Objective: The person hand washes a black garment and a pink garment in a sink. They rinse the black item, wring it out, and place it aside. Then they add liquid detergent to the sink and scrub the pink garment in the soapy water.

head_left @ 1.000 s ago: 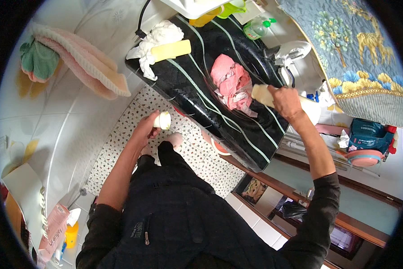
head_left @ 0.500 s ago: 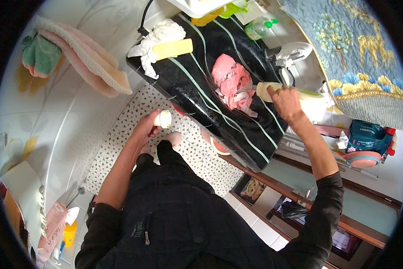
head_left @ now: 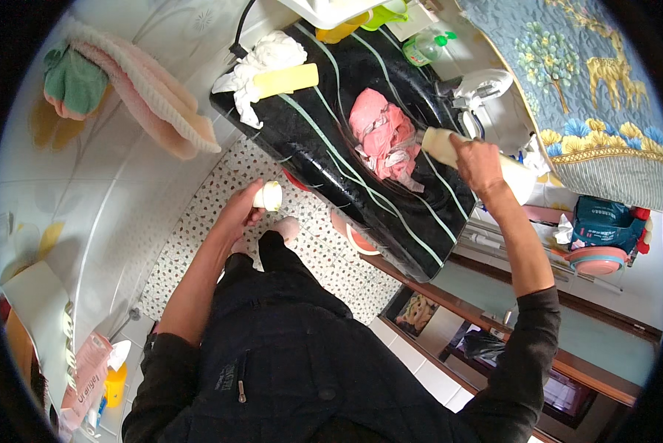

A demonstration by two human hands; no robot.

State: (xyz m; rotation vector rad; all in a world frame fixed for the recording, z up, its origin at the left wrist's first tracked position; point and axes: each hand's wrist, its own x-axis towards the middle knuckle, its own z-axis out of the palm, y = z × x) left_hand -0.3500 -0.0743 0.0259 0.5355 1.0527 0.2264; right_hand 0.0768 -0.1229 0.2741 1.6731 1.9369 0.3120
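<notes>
My left hand (head_left: 240, 207) is closed round a cream-coloured bottle cap (head_left: 272, 196), held out over the floor beside the counter. In my right hand (head_left: 480, 167) is a large cream-white bottle (head_left: 438, 146), gripped near its neck and tipped over. Its mouth points left, close to the right side of a crumpled pink cloth (head_left: 381, 134) with paler parts. That cloth lies in the basin of a shiny black sink counter (head_left: 412, 240) with pale green stripes. Whether anything flows from the bottle cannot be made out.
On the counter's left end, a yellow block (head_left: 285, 81) lies against a white cloth (head_left: 276, 53). A clear bottle with a green cap (head_left: 425, 48) stands at the back, near the tap (head_left: 482, 87). Towels (head_left: 143, 96) hang on the left; a patterned curtain (head_left: 567, 81) hangs at right.
My right hand has shifted slightly, turning the bottle so that its body slopes more down to the right. My left hand keeps the cap in about the same place.
</notes>
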